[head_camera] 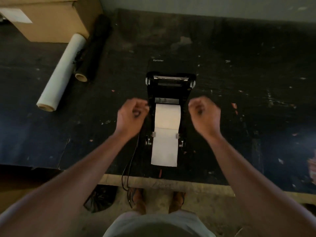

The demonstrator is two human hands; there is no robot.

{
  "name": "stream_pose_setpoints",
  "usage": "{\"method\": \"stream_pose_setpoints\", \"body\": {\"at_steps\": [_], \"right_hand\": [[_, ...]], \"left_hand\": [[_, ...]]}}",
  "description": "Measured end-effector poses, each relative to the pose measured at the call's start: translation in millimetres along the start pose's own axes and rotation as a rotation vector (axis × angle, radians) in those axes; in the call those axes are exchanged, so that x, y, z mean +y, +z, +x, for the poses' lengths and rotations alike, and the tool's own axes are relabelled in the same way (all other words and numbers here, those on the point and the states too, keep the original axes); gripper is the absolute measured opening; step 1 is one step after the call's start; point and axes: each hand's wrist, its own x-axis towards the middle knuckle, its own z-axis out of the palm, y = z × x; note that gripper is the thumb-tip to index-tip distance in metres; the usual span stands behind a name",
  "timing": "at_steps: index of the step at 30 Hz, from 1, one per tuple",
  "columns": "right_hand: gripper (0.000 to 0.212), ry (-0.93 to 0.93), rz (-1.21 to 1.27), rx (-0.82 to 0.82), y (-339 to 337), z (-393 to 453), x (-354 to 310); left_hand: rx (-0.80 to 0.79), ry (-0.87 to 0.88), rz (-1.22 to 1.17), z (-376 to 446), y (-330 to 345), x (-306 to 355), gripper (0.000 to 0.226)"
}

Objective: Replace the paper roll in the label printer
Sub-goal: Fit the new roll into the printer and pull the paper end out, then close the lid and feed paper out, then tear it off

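Head view, listed near to far.

Nearest: the person's own shorts and two sandalled feet on the floor, with a dark bag beside them under the worktop (256, 117) edge. Black cables (127, 170) hang over that edge from the printer's left side.

Paper strip (165, 147): white, lying flat out of the label printer (171, 93) toward the person, passing between two small grey guides and ending near the worktop edge.

Paper roll (168, 115): seated in the open printer's bay, between the two hands.

Left hand (132, 115): just left of the printer body, fingers curled loosely inward, holding nothing that can be made out; slightly blurred.

Right hand (204, 115): just right of the printer, fingers likewise curled in, empty as far as can be told.

Printer lid (171, 79): thrown back, its roller bar showing, brand name printed beyond.

Far left: a white roll (62, 72) and a black roll (93, 53) lying side by side, a cardboard box (44, 19) behind them.

Step in hand, by judgement: roll seated and paper led out; both hands flank the housing. Next move likely calls for reaching to the lid and pressing it down evenly on both sides, with the strip kept straight between the guides.
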Motion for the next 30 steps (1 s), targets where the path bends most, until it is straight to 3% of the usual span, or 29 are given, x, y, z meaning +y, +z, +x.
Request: {"method": "stream_pose_setpoints", "body": {"at_steps": [3,6,11,16,20,30], "right_hand": [[0.028,0.152,0.067,0.067,-12,64,-30],[0.048,0.215,0.059,-0.02,-15,104,-51],[0.043,0.201,-0.016,-0.072,-16,111,-63],[0.026,0.212,0.099,-0.004,-29,50,-60],[0.019,0.244,0.203,0.049,-17,-20,-36],[0.058,0.273,0.149,-0.001,33,-115,30]], "left_hand": [[0.097,-0.042,-0.048,59,-14,29,0.034],[0.039,-0.123,-0.08,101,-17,47,0.051],[-0.092,-0.142,-0.04,109,-19,56,0.064],[-0.088,-0.159,-0.144,55,-26,44,0.072],[-0.073,-0.175,-0.143,-6,-20,29,0.048],[-0.082,-0.228,-0.224,-91,23,-31,0.056]]}}
